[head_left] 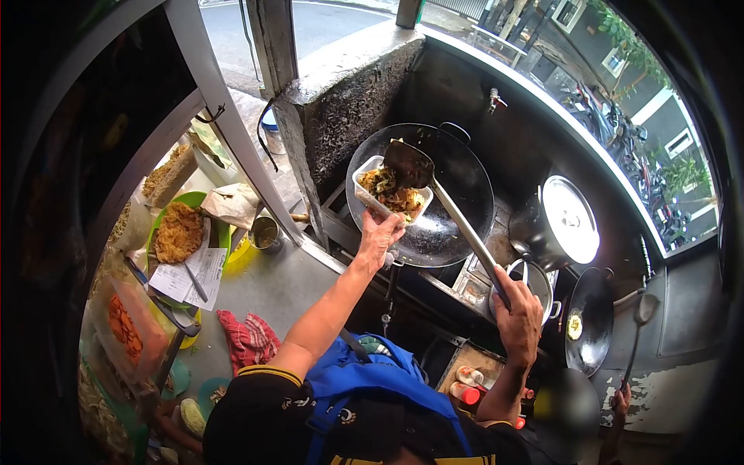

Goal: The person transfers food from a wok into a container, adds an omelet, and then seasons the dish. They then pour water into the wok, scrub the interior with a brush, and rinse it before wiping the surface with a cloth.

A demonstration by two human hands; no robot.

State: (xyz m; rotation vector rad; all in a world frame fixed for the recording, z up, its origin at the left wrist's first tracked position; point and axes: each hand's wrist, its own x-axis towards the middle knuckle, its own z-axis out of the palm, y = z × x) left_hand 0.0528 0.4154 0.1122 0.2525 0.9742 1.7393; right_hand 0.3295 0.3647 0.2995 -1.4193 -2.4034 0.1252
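My left hand (380, 239) grips a clear plastic food container (425, 206) from below and the near side, holding it over a large black wok (465, 186). Inside the container is a mixed cooked dish (403, 203) of browned and green pieces. My right hand (518, 316) is wrapped round the long handle of a wok spatula (463, 225). The spatula's dark blade overlaps the container's far side, right at the food. A few scraps cling to the wok's surface, and the container hides part of its left side.
Right of the wok stand a lidded steel pot (573, 221) and a smaller wok (597, 318) with egg in it. Another person's hand (620, 401) holds a ladle (643, 310) there. On the left counter are a green plate (221, 232), a red cloth (248, 337) and a metal cup (266, 232).
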